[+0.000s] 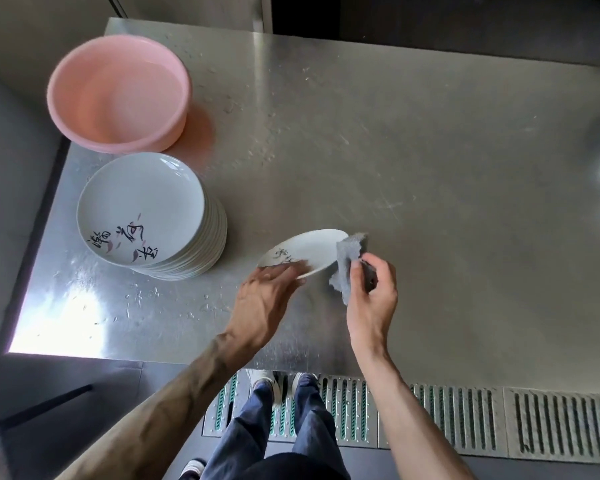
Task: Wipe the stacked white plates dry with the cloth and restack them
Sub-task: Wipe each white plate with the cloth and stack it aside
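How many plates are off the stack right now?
1. The plate is held tilted above the table by the left hand, right of the stack; the right hand grips the cloth at its right rim. The blurred far-right edge could hide others.

Bright glare on the steel table (pixel 66 317) at left, edges blurred.

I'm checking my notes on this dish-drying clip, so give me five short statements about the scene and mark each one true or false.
1. The left hand holds one plate tilted. True.
2. The right hand grips a grey cloth at that plate's edge. True.
3. The basin is blue. False: it is pink.
4. The plate stack stands to the right of both hands. False: it stands to their left, beside the basin.
5. The stack's top plate bears dark brush lettering. True.
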